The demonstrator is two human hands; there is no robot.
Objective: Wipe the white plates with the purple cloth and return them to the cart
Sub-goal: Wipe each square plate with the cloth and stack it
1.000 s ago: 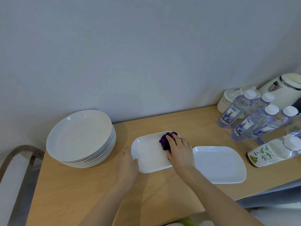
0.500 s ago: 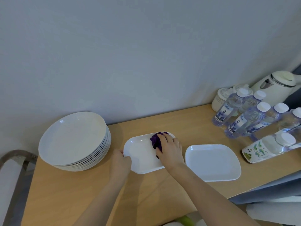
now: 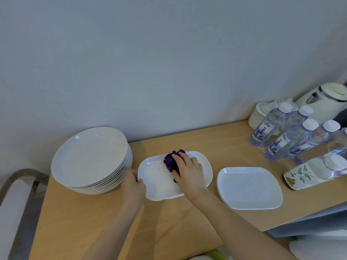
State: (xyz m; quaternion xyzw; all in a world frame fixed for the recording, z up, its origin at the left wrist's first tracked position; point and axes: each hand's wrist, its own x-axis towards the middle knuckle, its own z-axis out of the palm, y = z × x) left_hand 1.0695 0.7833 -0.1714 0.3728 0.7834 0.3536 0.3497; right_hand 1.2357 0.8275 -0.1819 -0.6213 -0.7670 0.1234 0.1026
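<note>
A white rectangular plate (image 3: 155, 181) lies on the wooden cart top (image 3: 78, 222) in the middle. My right hand (image 3: 189, 175) presses a crumpled purple cloth (image 3: 170, 161) onto the plate's far middle, fingers curled over the cloth. At the plate's left edge, my left hand (image 3: 132, 186) grips the rim. A second white rectangular plate (image 3: 247, 187) sits to the right, untouched. A stack of several round white plates (image 3: 90, 158) stands at the left.
Several water bottles (image 3: 287, 136) stand at the back right, with a lidded white jar (image 3: 258, 114) and a white kettle (image 3: 324, 102) behind them. A flowered bottle (image 3: 308, 174) lies on its side. The cart's metal handle (image 3: 16, 179) curves at the left edge.
My right hand has slid the purple cloth leftward across the plate, from its far right corner towards the middle. My left hand stays at the left rim.
</note>
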